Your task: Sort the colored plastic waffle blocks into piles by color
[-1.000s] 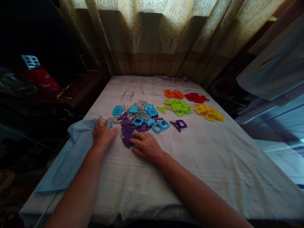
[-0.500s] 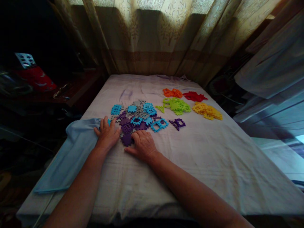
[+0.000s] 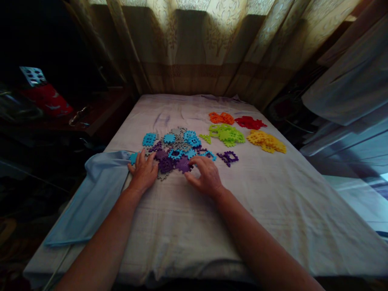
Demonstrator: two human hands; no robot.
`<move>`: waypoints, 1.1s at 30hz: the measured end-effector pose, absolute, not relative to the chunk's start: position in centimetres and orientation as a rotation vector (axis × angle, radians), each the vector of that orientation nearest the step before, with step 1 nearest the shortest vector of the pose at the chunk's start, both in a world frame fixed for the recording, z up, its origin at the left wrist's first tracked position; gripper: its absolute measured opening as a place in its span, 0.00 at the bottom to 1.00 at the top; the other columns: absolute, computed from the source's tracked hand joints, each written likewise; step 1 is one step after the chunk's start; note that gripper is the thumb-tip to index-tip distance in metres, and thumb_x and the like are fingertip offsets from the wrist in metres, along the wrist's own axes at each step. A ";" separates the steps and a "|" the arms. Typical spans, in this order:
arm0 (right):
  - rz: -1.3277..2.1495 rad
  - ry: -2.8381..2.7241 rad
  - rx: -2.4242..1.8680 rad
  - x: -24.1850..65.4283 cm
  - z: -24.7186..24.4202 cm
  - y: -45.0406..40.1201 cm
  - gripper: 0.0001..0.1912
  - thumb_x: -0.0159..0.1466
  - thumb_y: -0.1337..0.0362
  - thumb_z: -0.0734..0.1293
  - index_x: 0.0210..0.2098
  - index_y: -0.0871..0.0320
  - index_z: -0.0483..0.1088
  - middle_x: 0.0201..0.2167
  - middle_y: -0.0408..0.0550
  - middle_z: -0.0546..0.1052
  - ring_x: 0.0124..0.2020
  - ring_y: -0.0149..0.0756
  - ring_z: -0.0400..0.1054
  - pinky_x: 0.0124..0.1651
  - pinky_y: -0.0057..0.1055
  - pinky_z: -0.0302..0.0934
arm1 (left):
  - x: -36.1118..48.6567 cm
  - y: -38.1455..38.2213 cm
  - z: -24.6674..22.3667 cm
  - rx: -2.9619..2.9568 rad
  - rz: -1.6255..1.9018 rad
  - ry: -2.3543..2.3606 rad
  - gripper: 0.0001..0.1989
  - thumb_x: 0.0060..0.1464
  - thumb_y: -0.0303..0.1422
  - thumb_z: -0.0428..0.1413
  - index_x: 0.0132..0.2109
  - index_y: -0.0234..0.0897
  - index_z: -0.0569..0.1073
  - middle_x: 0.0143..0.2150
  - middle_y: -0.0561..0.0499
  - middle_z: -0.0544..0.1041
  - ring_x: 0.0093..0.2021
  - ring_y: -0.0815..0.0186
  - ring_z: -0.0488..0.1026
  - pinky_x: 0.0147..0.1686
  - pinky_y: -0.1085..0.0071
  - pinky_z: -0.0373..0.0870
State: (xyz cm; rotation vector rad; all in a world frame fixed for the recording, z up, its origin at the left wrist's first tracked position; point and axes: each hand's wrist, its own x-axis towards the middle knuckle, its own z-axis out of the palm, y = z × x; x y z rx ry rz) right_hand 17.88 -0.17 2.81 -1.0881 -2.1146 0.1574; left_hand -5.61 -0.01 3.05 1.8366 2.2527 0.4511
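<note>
My right hand pinches a purple notched building tile between thumb and fingers at the near edge of a mixed pile. Stretched and slightly apart, the fingers of my left hand rest at the pile's left side, beside a blue tile. The pile mixes purple, blue and grey pieces, among them a blue frame piece and a grey piece at the near edge. Another blue frame is partly hidden behind my right hand. A purple frame lies off to the right.
Sorted heaps of green, orange, red and yellow pieces lie at the far right of the cloth-covered table. A folded light-blue cloth lies at the left edge. Curtains hang behind the table.
My right hand has moved right with the purple tile, uncovering a grey piece at the pile's near edge. My left hand has shifted slightly right, and more of the blue tile beside it shows.
</note>
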 end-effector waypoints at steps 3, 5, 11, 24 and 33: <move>0.048 -1.948 -1.271 21.0 2.2 2.0 0.10 0.61 0.57 0.66 0.40 0.55 0.70 0.40 0.53 0.77 0.45 0.45 0.70 0.51 0.40 0.61 | -5.6 0.0 2.9 1.835 0.459 2.255 0.25 0.60 0.35 0.48 0.65 0.44 0.66 0.73 0.37 0.52 0.72 0.45 0.47 0.62 0.29 0.42; 0.001 -1.851 -1.429 23.2 1.5 3.4 0.13 0.60 0.56 0.66 0.40 0.57 0.70 0.38 0.54 0.77 0.42 0.46 0.70 0.49 0.41 0.62 | -5.4 0.0 3.0 1.835 0.434 2.266 0.25 0.60 0.35 0.48 0.65 0.44 0.66 0.73 0.37 0.52 0.72 0.45 0.47 0.62 0.30 0.42; -0.042 -1.544 -1.809 28.7 0.2 5.2 0.22 0.57 0.52 0.65 0.45 0.61 0.71 0.41 0.57 0.78 0.42 0.48 0.70 0.48 0.44 0.62 | -4.6 -0.4 3.9 1.911 0.383 2.299 0.25 0.62 0.33 0.44 0.65 0.41 0.66 0.72 0.39 0.55 0.72 0.46 0.49 0.63 0.29 0.40; 0.047 -1.527 -2.108 29.3 0.6 4.8 0.22 0.60 0.54 0.64 0.48 0.60 0.74 0.45 0.58 0.77 0.47 0.48 0.69 0.50 0.42 0.60 | -5.8 -0.2 3.4 2.072 0.419 2.104 0.23 0.55 0.47 0.57 0.55 0.45 0.73 0.69 0.41 0.62 0.69 0.44 0.55 0.63 0.29 0.43; -0.087 -1.547 -1.895 29.1 -0.2 5.0 0.18 0.60 0.57 0.63 0.45 0.60 0.75 0.46 0.58 0.77 0.48 0.49 0.67 0.51 0.45 0.60 | -5.9 -0.1 2.2 2.179 0.440 2.032 0.26 0.51 0.47 0.60 0.56 0.44 0.73 0.68 0.39 0.63 0.68 0.44 0.58 0.65 0.35 0.44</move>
